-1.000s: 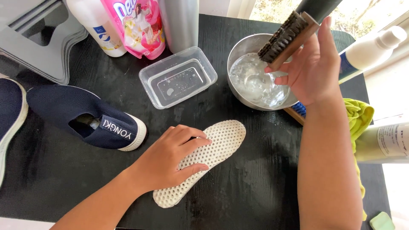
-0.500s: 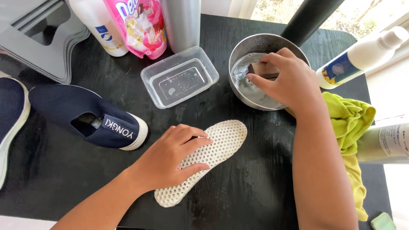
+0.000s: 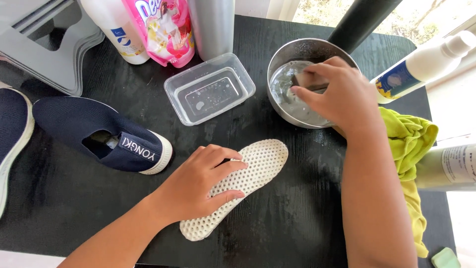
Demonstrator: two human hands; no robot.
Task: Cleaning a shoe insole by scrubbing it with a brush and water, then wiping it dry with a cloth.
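A: Where are the hands?

B: The left hand (image 3: 198, 184) lies flat and open on the insole (image 3: 238, 186), palm down, fingers spread over its middle, pinning it to the table (image 3: 297, 218); the right hand (image 3: 342, 97) is down in the bowl (image 3: 285, 54), fingers closed on a brush (image 3: 306, 82) that dips into the water.

A: You are sure it is a brush?

B: Fairly; only a dark corner shows past the fingertips, so I may be wrong about its kind; the grip on it is plain enough.

A: And the insole?

B: White, perforated, lying slantwise near the front of the table, toe end towards the bowl; it is out of the shoe (image 3: 99, 136), which sits to the left with its opening empty.

A: How far along does the cleaning look?

B: Early, I judge; the insole is pulled and held ready, the brush is being wetted, and the table by the insole shines damp; yet the insole shows no foam, so the scrubbing seems largely ahead, and rinsing and drying too.

A: What else is around?

B: A clear tub (image 3: 209, 89) holding a little water sits between shoe and bowl; a pink pouch (image 3: 161, 30) and a white bottle (image 3: 116, 32) stand behind; a yellow cloth (image 3: 409, 144) lies by the right forearm.
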